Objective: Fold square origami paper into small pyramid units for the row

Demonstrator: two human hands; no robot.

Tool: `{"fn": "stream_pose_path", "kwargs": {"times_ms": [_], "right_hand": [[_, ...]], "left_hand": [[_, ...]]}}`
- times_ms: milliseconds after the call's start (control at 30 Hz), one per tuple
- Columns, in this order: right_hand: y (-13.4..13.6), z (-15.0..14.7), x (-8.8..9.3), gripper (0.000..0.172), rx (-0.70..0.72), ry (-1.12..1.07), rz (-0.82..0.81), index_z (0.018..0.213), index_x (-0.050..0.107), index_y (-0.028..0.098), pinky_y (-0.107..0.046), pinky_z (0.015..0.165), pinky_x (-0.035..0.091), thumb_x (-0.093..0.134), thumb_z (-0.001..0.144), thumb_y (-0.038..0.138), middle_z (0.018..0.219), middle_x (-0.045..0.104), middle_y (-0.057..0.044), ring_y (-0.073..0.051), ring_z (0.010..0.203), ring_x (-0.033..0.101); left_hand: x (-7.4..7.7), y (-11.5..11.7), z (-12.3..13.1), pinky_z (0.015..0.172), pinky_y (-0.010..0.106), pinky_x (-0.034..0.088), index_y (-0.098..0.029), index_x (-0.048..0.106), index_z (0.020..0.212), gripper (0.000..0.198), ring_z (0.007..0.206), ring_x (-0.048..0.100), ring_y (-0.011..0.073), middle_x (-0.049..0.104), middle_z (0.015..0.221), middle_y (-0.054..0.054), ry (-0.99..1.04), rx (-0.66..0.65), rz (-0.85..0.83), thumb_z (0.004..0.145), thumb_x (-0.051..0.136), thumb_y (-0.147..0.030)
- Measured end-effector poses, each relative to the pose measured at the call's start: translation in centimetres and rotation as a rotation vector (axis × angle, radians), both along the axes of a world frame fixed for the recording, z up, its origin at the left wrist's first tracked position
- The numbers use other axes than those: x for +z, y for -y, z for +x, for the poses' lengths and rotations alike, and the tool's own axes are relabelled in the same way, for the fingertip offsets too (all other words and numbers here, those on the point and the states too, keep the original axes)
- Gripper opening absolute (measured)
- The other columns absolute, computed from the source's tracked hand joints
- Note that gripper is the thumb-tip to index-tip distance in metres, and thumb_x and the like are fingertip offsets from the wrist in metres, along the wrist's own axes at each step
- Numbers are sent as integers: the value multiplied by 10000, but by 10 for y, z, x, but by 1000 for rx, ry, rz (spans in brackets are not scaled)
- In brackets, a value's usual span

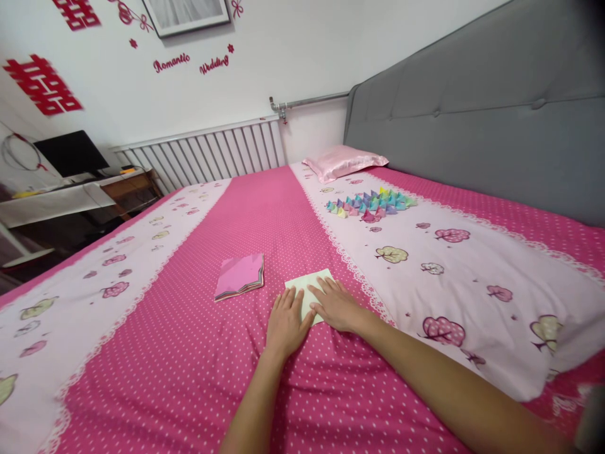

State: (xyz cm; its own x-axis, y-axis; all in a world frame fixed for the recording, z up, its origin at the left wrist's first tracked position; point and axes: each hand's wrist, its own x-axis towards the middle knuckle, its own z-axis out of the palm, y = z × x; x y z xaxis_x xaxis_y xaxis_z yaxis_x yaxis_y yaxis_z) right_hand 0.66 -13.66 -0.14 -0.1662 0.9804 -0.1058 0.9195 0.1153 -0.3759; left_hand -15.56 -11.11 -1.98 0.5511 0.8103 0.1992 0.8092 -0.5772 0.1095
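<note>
A pale yellow-green square sheet of paper lies flat on the pink dotted bedspread. Over its left side rests my left hand, fingers stretched out and flat. My right hand lies spread across its right side, the fingertips pointing to the far left. The two thumbs come close together near the sheet's middle, and the hands cover much of its lower part. To the left of the hands is a stack of coloured paper with a pink sheet on top and wavy edges.
Several small folded paper pieces in many colours stand in a group beyond my right hand. Behind them is a pink pillow by the grey headboard. A radiator lines the far wall; a desk with a monitor stands at left.
</note>
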Motion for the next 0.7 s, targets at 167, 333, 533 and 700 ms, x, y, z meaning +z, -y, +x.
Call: {"fn": "stream_pose_path", "kwargs": {"times_ms": [167, 333, 533, 700], "right_hand": [[0, 0, -2, 574, 3, -9, 8, 1383, 202, 233, -412, 1049, 37, 163, 879, 505, 1471, 112, -75, -246, 1340, 47], [-1, 0, -3, 564, 2, -16, 32, 1377, 229, 224, -419, 1048, 55, 190, 880, 488, 1462, 149, -95, -265, 1336, 77], [-1, 0, -2, 563, 3, 3, 19, 1380, 214, 231, -416, 1047, 39, 175, 882, 489, 1466, 135, -86, -255, 1338, 65], [0, 0, -1, 567, 5, 1, 6, 1383, 202, 234, -412, 1046, 30, 164, 881, 496, 1470, 118, -77, -243, 1340, 52]], "left_hand": [[0, 0, 0, 1038, 428, 232, -150, 366, 1310, 603, 1280, 290, 240, 358, 1373, 130, 2, 0, 0, 849, 279, -530], [-1, -1, 0, 1042, 427, 227, -145, 366, 1310, 609, 1282, 287, 239, 360, 1372, 132, 2, -4, 3, 849, 274, -532], [-1, -1, 0, 1038, 431, 231, -154, 368, 1307, 599, 1282, 287, 239, 361, 1373, 125, -3, 0, 1, 848, 283, -528], [-1, -1, 0, 1041, 421, 225, -152, 364, 1310, 603, 1283, 285, 237, 361, 1373, 123, -4, -2, 5, 850, 269, -530]]}}
